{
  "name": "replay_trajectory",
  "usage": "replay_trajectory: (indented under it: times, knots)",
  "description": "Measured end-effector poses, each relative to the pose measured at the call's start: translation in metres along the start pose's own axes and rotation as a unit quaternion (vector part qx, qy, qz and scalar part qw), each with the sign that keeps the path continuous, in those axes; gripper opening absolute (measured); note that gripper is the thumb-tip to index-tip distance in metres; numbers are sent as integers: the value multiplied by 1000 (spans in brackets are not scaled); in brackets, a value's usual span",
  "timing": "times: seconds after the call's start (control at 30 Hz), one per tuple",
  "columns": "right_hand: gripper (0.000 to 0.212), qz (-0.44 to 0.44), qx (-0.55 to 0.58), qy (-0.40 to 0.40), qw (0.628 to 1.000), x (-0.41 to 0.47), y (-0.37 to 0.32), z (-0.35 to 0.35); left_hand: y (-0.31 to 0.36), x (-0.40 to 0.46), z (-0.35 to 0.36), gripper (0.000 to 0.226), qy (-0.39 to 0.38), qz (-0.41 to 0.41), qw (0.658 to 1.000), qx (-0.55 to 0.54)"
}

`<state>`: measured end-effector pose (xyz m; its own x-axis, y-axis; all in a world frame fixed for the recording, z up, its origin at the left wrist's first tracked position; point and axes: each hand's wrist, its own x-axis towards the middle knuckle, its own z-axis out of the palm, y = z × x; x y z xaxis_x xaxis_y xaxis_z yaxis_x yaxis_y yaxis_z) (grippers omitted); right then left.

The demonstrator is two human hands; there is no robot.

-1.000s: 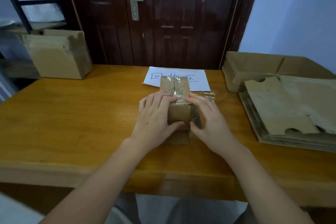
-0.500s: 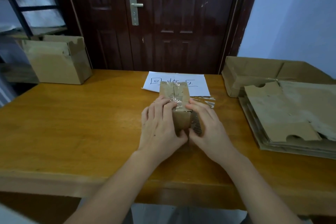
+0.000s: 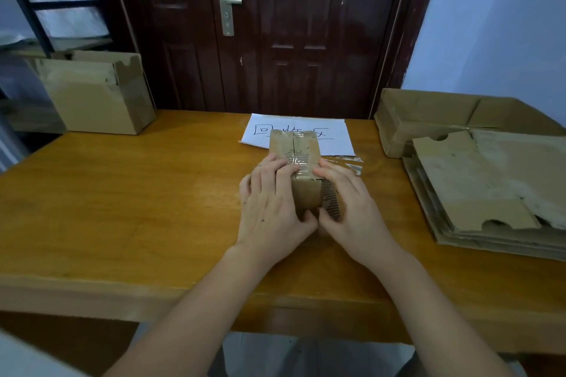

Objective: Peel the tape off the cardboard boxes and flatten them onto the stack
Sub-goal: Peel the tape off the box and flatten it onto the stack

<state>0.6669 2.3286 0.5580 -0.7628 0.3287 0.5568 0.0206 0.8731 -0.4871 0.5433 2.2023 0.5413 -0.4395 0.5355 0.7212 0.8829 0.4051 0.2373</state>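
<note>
Both hands are on the small box [image 3: 295,159] at mid-counter, and the grip is tighter than half a second ago. The left hand [image 3: 271,208] wraps the box's left side, fingers curled over the taped top, thumb tucked low against the near face. The right hand [image 3: 352,208] clasps the right side, fingers up by the top edge, thumb low, and the two thumbs are now nearly touching at the bottom of the near face. A second ago there was a clear stretch of cardboard between them; that gap has closed.

The box stands upright on the counter [image 3: 122,208], its far end overlapping the white sheet [image 3: 333,141] with handwritten characters. Clear tape [image 3: 298,167] runs glossy across the top, under the fingertips; whether any of it has lifted I cannot tell. The box itself has barely shifted over the last second, and the view has tipped a little.

Just right of the box, a crumpled strip of peeled tape [image 3: 352,164] lies on the counter, same spot as before. Further right, the stack [image 3: 490,190] of flattened cardboard sits unchanged, with an open tray-like box [image 3: 428,119] behind it. Far left, a bigger box [image 3: 95,95] stands at the counter's back edge, untouched. Dark door [image 3: 291,24] behind.
</note>
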Motion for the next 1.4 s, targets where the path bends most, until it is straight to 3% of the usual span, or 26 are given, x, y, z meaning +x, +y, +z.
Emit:
replay_trajectory:
  times: [0.3, 0.7, 1.4]
  knots:
    - [72, 0, -9, -6, 1000, 0, -1, -1, 0, 0, -1, 70, 7, 2, 1000, -12]
    - [75, 6, -19, -11, 1000, -2, 0, 1, -12, 2, -7, 90, -27, 39, 998, 27]
    - [78, 12, -11, -22, 1000, -4, 0, -1, -15, 4, -15, 84, -60, 59, 996, 17]
